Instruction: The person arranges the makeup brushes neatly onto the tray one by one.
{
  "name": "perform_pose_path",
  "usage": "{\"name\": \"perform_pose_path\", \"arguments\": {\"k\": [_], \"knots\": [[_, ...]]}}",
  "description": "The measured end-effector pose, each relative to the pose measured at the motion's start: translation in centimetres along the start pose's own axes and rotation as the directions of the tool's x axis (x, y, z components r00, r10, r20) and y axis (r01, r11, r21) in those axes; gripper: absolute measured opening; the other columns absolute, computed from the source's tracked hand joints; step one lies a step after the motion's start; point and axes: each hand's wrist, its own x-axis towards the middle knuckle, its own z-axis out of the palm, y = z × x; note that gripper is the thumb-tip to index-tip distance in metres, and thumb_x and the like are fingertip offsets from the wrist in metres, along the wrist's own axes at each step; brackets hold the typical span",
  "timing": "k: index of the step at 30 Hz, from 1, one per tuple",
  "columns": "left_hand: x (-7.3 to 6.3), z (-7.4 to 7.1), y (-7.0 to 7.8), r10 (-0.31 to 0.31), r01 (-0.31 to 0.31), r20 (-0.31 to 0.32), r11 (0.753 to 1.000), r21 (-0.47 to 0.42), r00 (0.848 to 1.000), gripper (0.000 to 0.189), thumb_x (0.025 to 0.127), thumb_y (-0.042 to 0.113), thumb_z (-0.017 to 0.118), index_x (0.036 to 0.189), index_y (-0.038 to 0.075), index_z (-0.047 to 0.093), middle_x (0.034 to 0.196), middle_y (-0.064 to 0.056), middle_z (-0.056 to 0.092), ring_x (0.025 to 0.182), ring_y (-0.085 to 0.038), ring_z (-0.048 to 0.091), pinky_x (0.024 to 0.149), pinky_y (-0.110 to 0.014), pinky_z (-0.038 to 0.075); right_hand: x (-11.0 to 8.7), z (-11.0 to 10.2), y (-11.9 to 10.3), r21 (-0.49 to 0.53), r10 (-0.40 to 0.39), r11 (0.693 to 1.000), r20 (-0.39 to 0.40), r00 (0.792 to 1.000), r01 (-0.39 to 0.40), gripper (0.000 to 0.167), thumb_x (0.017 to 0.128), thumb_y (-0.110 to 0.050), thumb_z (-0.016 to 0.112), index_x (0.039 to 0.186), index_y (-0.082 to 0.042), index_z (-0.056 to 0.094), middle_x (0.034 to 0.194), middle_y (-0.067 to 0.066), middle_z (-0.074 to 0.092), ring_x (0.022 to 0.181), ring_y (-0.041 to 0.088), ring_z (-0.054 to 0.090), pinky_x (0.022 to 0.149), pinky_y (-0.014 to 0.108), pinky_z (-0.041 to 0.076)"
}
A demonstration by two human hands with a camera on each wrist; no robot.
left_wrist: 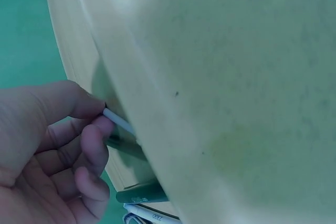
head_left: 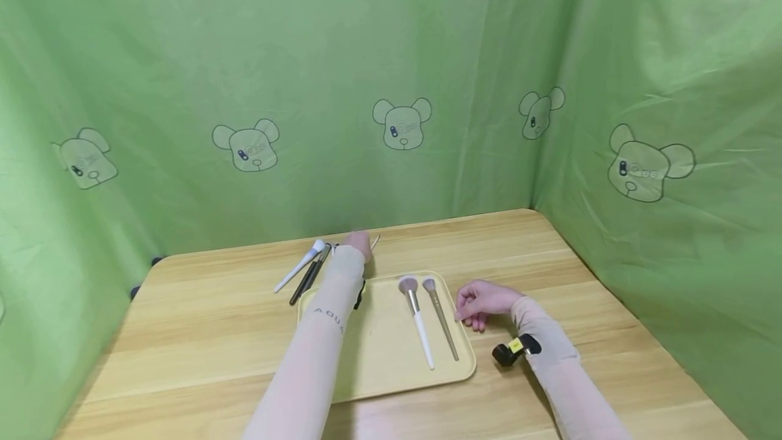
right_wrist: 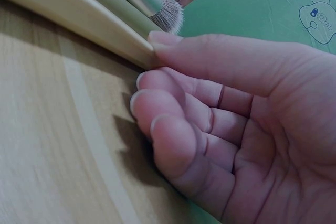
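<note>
At the far side of the table my left hand (head_left: 359, 243) pinches a slim makeup brush between thumb and index finger. Its thin white handle (left_wrist: 119, 120) shows in the left wrist view, while much of the brush is hidden. My right hand (head_left: 485, 297) grips the right rim of a yellow tray (head_left: 379, 365), thumb on top and the other fingers curled below. On the tray lie a large white-handled makeup brush (head_left: 421, 331) and a slimmer gold-coloured makeup brush (head_left: 442, 321), bristles toward the far side.
Left of my left hand lie a pale makeup brush (head_left: 297, 269) and dark-handled brushes (head_left: 308, 277) on the wooden table (head_left: 183, 338), just beyond the tray. My left forearm covers the tray's left part. Green curtains (head_left: 318, 155) stand around the back and sides.
</note>
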Motion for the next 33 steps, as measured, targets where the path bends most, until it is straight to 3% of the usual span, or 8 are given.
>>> {"name": "perform_pose_path", "arguments": {"k": [5, 8, 12, 15, 20, 27, 31, 33], "knots": [[0.0, 0.1, -0.2, 0.002, -0.002, 0.011, 1.0, 0.0, 1.0, 0.007, 0.087, 0.002, 0.06, 0.084, 0.007, 0.064, 0.099, -0.01, 0.07, 0.09, -0.023, 0.065, 0.084, -0.037, 0.058, 0.0, 0.1, 0.0, 0.0, 0.003, 1.0, 0.0, 1.0, -0.003, 0.016, 0.086, -0.01, 0.069, 0.086, 0.001, 0.058, 0.066, 0.002, 0.062, 0.051, 0.008, 0.057, 0.049, 0.019, 0.052], [0.0, -0.2, -0.3, 0.003, -0.003, 0.001, 1.0, 0.016, 1.0, 0.006, 0.088, 0.012, 0.065, 0.083, 0.008, 0.064, 0.097, -0.009, 0.07, 0.087, -0.023, 0.065, 0.08, -0.037, 0.059, 0.0, 0.1, 0.0, 0.003, 0.008, 1.0, -0.002, 1.0, -0.008, 0.015, 0.086, -0.01, 0.069, 0.085, 0.0, 0.058, 0.066, 0.001, 0.062, 0.05, 0.007, 0.057, 0.048, 0.019, 0.053], [-0.1, -0.8, -0.1, -0.012, 0.012, -0.012, 1.0, 0.004, 1.0, 0.02, 0.087, 0.027, 0.07, 0.085, 0.008, 0.065, 0.097, -0.01, 0.07, 0.088, -0.023, 0.065, 0.079, -0.038, 0.058, 0.1, 0.0, 0.1, 0.001, 0.008, 1.0, -0.007, 1.0, -0.008, 0.015, 0.086, -0.01, 0.07, 0.085, -0.001, 0.058, 0.065, 0.002, 0.062, 0.05, 0.008, 0.057, 0.048, 0.019, 0.053], [-0.2, -1.1, 0.0, -0.026, 0.025, -0.015, 0.999, -0.036, 1.0, 0.024, 0.086, 0.031, 0.07, 0.086, 0.007, 0.064, 0.098, -0.01, 0.07, 0.088, -0.023, 0.065, 0.08, -0.038, 0.058, 0.2, -0.1, 0.2, 0.001, 0.006, 1.0, -0.006, 1.0, -0.006, 0.016, 0.086, -0.011, 0.07, 0.085, 0.0, 0.058, 0.065, 0.002, 0.062, 0.05, 0.008, 0.057, 0.048, 0.019, 0.053], [-0.3, -1.1, -0.2, -0.029, 0.024, -0.033, 0.992, -0.124, 0.999, 0.025, 0.084, 0.029, 0.071, 0.08, 0.006, 0.063, 0.09, -0.01, 0.068, 0.079, -0.021, 0.061, 0.073, -0.033, 0.057, 0.2, 0.0, 0.2, -0.007, 0.001, 1.0, -0.001, 1.0, -0.001, 0.018, 0.086, -0.011, 0.07, 0.087, 0.002, 0.058, 0.066, 0.001, 0.062, 0.05, 0.008, 0.057, 0.048, 0.019, 0.053], [-0.6, -1.0, -0.8, -0.047, 0.039, -0.029, 0.966, -0.255, 0.998, 0.024, 0.081, 0.026, 0.074, 0.072, 0.007, 0.062, 0.073, -0.006, 0.064, 0.063, -0.017, 0.056, 0.053, -0.024, 0.05, 0.1, 0.1, 0.1, -0.022, -0.005, 1.0, -0.003, 1.0, 0.005, 0.017, 0.086, -0.01, 0.07, 0.087, 0.002, 0.058, 0.066, 0.001, 0.062, 0.051, 0.008, 0.057, 0.048, 0.019, 0.053], [-0.9, -1.1, -1.1, -0.042, 0.039, -0.002, 0.938, -0.346, 0.999, 0.022, 0.082, 0.023, 0.072, 0.072, 0.004, 0.066, 0.063, -0.005, 0.065, 0.051, -0.014, 0.056, 0.043, -0.021, 0.047, 0.1, 0.0, 0.2, -0.023, -0.012, 1.0, 0.002, 1.0, 0.012, 0.017, 0.086, -0.01, 0.069, 0.087, 0.001, 0.057, 0.066, 0.001, 0.062, 0.051, 0.008, 0.057, 0.049, 0.019, 0.053], [-1.0, -1.1, -1.2, -0.033, 0.039, 0.023, 0.915, -0.401, 0.999, 0.022, 0.083, 0.023, 0.071, 0.074, 0.002, 0.069, 0.059, -0.004, 0.065, 0.047, -0.014, 0.057, 0.043, -0.021, 0.049, 0.2, -0.1, 0.2, -0.021, -0.014, 1.0, 0.003, 1.0, 0.014, 0.016, 0.086, -0.01, 0.068, 0.087, 0.001, 0.057, 0.067, 0.001, 0.062, 0.051, 0.008, 0.057, 0.049, 0.019, 0.053]]}}
